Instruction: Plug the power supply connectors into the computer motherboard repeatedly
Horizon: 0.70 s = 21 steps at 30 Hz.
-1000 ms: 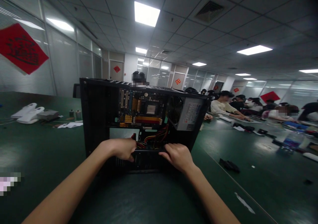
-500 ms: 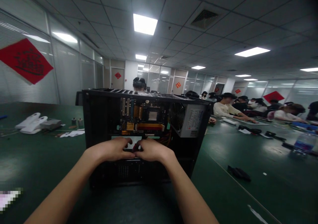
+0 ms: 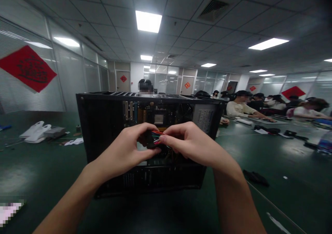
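now raised, the left hand (image 3: 127, 149) grips a dark connector (image 3: 150, 140) and the right hand (image 3: 193, 142) pinches coloured wires (image 3: 156, 136), seemingly securing both.

An office-like workroom is indicated by ceiling lights (image 3: 148, 21), glass walls (image 3: 70, 73) and a large table (image 3: 44, 171) where people (image 3: 237, 109) are seated.
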### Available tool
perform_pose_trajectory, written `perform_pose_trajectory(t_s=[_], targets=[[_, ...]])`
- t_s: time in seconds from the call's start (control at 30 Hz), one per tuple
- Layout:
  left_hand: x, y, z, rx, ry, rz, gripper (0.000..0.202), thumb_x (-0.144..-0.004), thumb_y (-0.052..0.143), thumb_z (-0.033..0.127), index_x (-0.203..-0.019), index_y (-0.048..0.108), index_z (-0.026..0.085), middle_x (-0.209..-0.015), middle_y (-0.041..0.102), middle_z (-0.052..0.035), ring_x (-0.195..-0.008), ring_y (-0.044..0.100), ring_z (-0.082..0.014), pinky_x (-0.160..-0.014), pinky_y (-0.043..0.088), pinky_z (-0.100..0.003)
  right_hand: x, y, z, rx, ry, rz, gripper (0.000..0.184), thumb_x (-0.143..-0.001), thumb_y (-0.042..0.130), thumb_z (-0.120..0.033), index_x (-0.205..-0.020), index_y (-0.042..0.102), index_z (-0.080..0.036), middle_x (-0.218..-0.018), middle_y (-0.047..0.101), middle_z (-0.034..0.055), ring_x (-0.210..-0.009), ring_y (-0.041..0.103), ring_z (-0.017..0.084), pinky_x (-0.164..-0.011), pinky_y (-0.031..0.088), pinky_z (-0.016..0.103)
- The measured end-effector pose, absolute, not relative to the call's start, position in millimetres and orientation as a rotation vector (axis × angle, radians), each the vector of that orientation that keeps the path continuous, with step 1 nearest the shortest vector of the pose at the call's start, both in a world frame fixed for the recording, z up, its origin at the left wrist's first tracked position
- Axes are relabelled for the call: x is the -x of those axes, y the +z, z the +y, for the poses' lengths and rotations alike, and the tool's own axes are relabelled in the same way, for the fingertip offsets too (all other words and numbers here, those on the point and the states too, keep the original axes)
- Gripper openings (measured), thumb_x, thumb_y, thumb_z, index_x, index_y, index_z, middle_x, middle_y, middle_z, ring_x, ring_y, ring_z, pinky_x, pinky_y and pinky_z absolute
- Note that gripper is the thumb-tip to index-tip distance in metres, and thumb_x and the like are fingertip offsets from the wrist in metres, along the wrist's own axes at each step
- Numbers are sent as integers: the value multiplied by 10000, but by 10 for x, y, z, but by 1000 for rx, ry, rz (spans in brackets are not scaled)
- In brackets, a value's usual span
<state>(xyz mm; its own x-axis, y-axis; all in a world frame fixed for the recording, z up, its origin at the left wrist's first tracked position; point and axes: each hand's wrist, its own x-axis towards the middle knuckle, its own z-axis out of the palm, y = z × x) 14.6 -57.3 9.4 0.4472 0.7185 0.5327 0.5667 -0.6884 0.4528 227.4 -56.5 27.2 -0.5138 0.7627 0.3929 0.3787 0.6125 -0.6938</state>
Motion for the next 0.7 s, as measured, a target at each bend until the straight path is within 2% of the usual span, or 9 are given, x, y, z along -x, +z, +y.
perform_pose_trajectory(t_s=[0.17,0.33,0.43,0.57,0.7], targets=[[-314,217,-725,-2598,1267,1128,536,-800,703,405,-1291,560,244,-1204,650,-59,-1018,639,-227,-857,552,-317,-2349,312,-646,863,776,-2042,280,-888,608,-409,-894,688,-141,-705,628,0,-537,513,92,-467,375,205],[-335,184,-735,-2622,1300,1079,552,-805,691,365,-1323,541,245,-1204,652,-76,-989,646,-223,-833,566,-318,-2358,322,-683,850,615,-2029,208,-859,656,-357,-902,669,-154,-781,642,4,-681,564,119,-571,422,214],[-292,147,-722,-2609,1292,1092,567,-810,678,359,-1343,530,236,-1200,661,-77,-974,652,-221,-817,567,-313,-2316,313,-696,833,595,-2051,166,-872,640,-315,-909,674,-157,-777,638,-1,-693,562,120,-586,413,217],[-253,129,-714,-2597,1272,1114,540,-821,661,302,-1342,535,237,-1041,703,-34,-847,662,-173,-736,549,-257,-2248,293,-710,848,597,-2090,206,-930,547,-315,-904,667,-150,-705,604,-11,-599,509,99,-532,354,218],[-254,138,-727,-2577,1241,1126,503,-822,657,246,-1313,549,240,-851,687,14,-716,633,-133,-617,495,-210,-2199,278,-715,869,585,-2111,228,-938,525,-312,-846,645,-140,-675,581,-13,-583,486,95,-525,332,221]])
